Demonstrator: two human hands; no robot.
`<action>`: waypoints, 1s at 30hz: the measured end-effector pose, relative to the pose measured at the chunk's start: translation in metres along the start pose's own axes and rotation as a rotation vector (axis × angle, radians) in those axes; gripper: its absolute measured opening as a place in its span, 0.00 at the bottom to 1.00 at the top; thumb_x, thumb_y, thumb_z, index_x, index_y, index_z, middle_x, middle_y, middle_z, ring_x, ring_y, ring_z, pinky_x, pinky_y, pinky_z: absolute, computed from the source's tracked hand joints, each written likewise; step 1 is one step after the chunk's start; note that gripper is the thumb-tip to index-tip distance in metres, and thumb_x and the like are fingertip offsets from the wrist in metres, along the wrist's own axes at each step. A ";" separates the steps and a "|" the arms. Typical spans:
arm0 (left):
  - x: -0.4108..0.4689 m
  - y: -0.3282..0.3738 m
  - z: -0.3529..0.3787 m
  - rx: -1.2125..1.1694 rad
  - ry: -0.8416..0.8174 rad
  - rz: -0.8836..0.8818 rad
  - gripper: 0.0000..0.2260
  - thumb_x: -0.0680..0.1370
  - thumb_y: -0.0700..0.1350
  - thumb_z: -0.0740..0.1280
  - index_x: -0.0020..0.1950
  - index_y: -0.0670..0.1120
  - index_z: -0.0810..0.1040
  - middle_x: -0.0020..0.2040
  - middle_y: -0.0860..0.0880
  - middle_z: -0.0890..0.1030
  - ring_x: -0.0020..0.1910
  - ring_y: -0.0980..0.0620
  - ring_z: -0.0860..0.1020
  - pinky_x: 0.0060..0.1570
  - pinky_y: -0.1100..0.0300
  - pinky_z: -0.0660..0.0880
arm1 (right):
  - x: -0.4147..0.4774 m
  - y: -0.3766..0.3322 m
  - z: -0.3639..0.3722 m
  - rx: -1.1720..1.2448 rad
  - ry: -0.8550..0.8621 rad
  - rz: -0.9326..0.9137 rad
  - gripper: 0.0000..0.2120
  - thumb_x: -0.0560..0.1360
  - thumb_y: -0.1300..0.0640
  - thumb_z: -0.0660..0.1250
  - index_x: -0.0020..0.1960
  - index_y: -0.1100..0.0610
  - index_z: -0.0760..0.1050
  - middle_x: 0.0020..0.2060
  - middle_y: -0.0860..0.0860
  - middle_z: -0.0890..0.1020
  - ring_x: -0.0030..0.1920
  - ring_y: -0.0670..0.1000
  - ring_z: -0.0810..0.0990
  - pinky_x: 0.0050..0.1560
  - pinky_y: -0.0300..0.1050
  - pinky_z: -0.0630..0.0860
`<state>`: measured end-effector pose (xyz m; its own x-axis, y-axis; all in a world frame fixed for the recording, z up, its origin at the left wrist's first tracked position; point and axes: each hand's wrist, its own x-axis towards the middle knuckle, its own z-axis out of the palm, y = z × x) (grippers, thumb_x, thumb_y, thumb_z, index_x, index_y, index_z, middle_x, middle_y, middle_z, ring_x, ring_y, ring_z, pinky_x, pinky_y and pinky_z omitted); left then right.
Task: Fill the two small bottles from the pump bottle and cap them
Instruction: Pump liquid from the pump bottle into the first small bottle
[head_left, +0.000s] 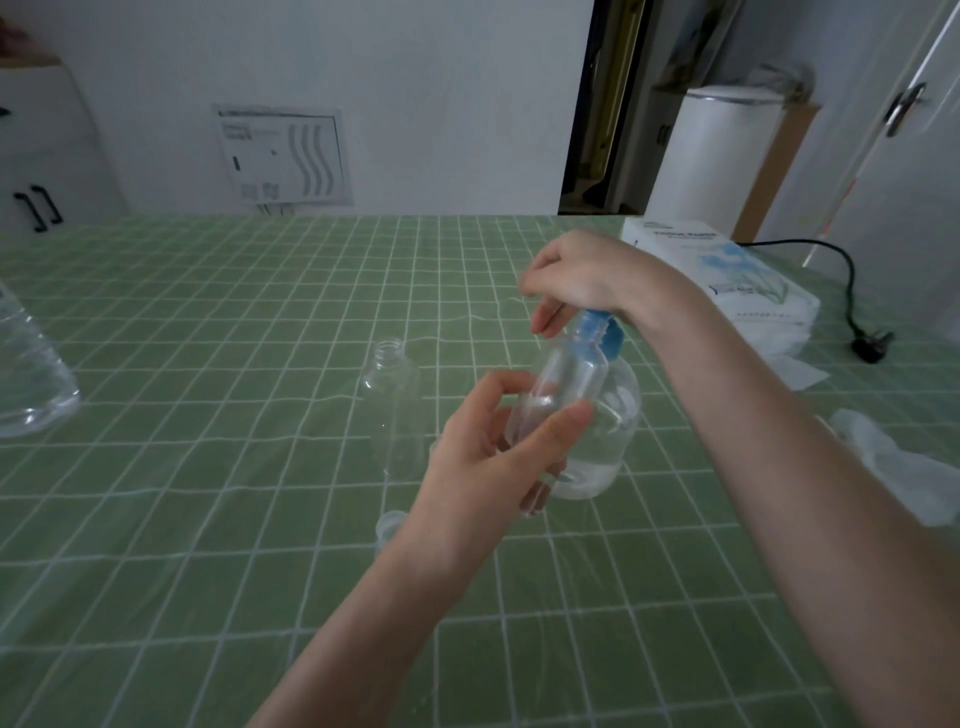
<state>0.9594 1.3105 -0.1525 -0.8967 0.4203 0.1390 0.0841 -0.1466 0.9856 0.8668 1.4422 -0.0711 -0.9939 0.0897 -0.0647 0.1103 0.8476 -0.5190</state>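
Note:
My left hand (488, 457) grips a small clear bottle (563, 384), tilted so its open mouth meets the blue pump head (602, 332). The pump bottle (608, 441) stands on the table just behind it, holding clear liquid low down. My right hand (576, 275) rests on top of the pump head with its palm, fingers loosely curled in front and thumb pointing down. A second small clear bottle (397, 410) stands upright and uncapped to the left. A clear cap (389, 522) lies by my left wrist, partly hidden.
A green checked cloth (208, 519) covers the table. A large clear plastic bottle (26, 374) stands at the left edge. A white tissue pack (737, 275) and a black plug with cord (872, 343) lie at the back right, crumpled clear plastic (883, 457) at the right.

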 end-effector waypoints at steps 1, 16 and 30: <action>0.000 0.000 0.000 0.001 0.000 -0.002 0.18 0.66 0.55 0.68 0.52 0.46 0.75 0.43 0.38 0.80 0.36 0.50 0.75 0.28 0.65 0.70 | 0.000 0.001 0.001 0.001 0.000 0.000 0.16 0.78 0.55 0.62 0.59 0.65 0.77 0.49 0.60 0.84 0.53 0.60 0.82 0.63 0.55 0.74; 0.001 0.000 0.001 -0.015 -0.002 -0.001 0.18 0.66 0.55 0.69 0.51 0.48 0.76 0.44 0.40 0.81 0.36 0.52 0.76 0.29 0.67 0.72 | -0.002 -0.001 -0.004 0.030 0.001 -0.044 0.17 0.79 0.54 0.61 0.61 0.66 0.75 0.40 0.54 0.86 0.53 0.59 0.83 0.62 0.53 0.74; 0.000 0.001 0.001 0.010 -0.002 0.001 0.19 0.65 0.56 0.68 0.52 0.49 0.76 0.45 0.44 0.82 0.36 0.56 0.78 0.31 0.68 0.74 | -0.001 -0.003 -0.008 -0.014 0.006 -0.046 0.18 0.78 0.54 0.62 0.59 0.66 0.76 0.46 0.58 0.85 0.53 0.60 0.83 0.60 0.55 0.76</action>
<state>0.9602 1.3114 -0.1519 -0.8957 0.4220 0.1402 0.0896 -0.1377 0.9864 0.8677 1.4437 -0.0622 -0.9979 0.0534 -0.0359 0.0642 0.8581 -0.5094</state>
